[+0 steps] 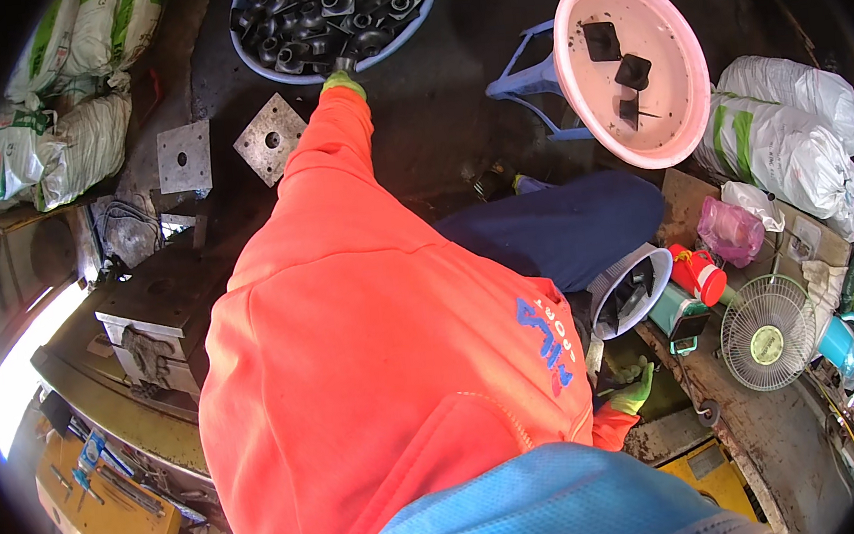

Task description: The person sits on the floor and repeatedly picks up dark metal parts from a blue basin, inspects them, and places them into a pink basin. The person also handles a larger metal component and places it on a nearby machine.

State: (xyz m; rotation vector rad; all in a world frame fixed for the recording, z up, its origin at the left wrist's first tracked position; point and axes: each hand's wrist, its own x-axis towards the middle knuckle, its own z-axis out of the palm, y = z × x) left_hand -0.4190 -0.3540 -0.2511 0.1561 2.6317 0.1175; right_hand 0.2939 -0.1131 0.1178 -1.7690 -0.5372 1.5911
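Reaching far out, left hand (343, 81) at the near rim of the blue tub (250, 60); black moulded parts (327, 14) lie just beyond the fingers. Can't tell their spread or hold. Better to take one part squarely. Right hand (634, 388): green glove, fingers curled by the bench (761, 431), hold unclear.

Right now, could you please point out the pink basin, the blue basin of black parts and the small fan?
pink basin (683, 136): head view, bare inner wall near the lower rim.
blue basin (276, 73): head view, lower left rim.
small fan (767, 345): head view, hub of the grille.
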